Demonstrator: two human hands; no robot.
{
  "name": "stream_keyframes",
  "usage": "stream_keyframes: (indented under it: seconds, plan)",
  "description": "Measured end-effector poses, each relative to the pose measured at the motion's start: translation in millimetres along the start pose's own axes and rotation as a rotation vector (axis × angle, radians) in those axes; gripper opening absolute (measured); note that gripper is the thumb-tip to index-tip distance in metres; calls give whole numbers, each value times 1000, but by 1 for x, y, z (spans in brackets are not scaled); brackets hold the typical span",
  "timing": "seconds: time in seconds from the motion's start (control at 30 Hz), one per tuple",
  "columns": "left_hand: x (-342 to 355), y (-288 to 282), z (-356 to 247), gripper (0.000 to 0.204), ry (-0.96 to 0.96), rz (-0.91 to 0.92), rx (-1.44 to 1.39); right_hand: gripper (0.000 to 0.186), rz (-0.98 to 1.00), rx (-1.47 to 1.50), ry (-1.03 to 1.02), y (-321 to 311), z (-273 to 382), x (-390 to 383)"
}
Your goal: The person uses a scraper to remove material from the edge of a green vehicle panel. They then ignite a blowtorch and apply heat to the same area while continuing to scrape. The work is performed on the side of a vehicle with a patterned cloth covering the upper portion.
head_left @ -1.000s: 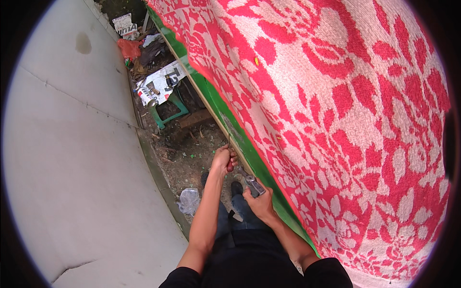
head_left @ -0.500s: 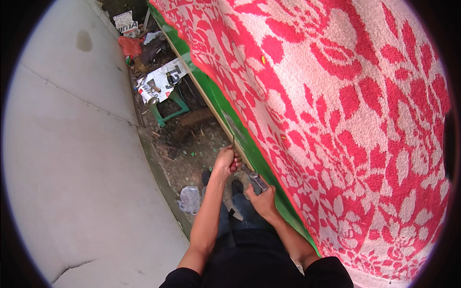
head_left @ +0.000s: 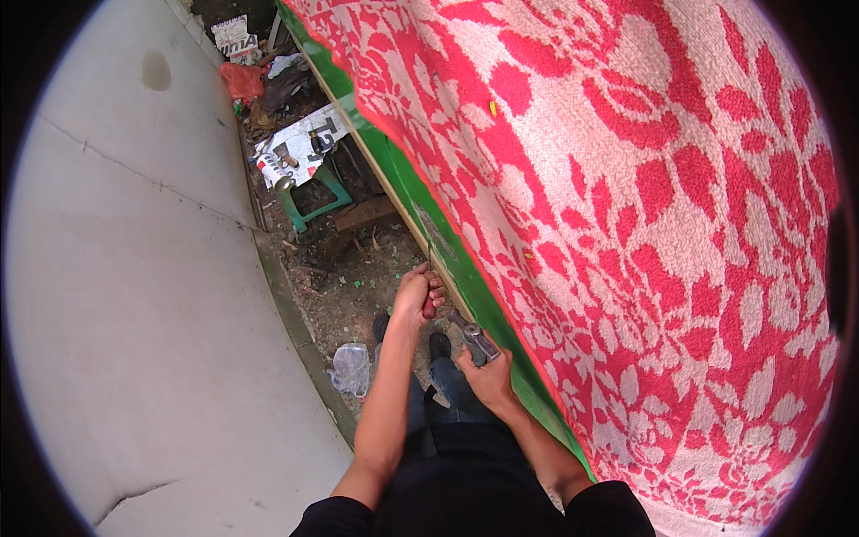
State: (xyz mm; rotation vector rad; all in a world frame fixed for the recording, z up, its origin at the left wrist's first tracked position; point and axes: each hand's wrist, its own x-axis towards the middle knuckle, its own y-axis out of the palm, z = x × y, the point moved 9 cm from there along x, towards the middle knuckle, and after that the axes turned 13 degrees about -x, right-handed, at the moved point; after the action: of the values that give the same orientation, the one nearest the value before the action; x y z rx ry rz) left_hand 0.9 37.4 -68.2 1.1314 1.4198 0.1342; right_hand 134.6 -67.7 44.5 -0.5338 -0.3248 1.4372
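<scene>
My left hand [head_left: 416, 294] is closed round the red handle of a screwdriver [head_left: 429, 310]. Its thin dark shaft points away from me along the pale wooden edge [head_left: 404, 215] of a green panel [head_left: 413, 188]; I cannot make out whether the tip touches the wood. Closer to me, my right hand [head_left: 489, 374] grips a hammer [head_left: 476, 335]. The metal head shows above my fingers, beside the panel's edge, apart from the screwdriver. Most of the hammer's handle is hidden by my hand.
A red and white floral cloth [head_left: 617, 215] covers the right side. On the left stands a pale wall [head_left: 152, 295]. Between them, a green stool [head_left: 309, 215] carries a printed sheet [head_left: 295, 148] with small tools. A plastic bag [head_left: 351, 369] lies near my feet; debris covers the ground beyond.
My left hand and the screwdriver have shifted slightly left and away from me. My right hand stays in nearly the same place, still holding the hammer.
</scene>
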Motion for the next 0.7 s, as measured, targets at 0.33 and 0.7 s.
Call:
stream_keyframes:
  seconds: [0.33,0.7]
  plan:
    - [15,-5,-5,18,-110,99,-205,18,81,-50,-10,4,11,5]
    - [24,4,-12,14,-217,19,-389,30,158,-233,-280,15,66,24]
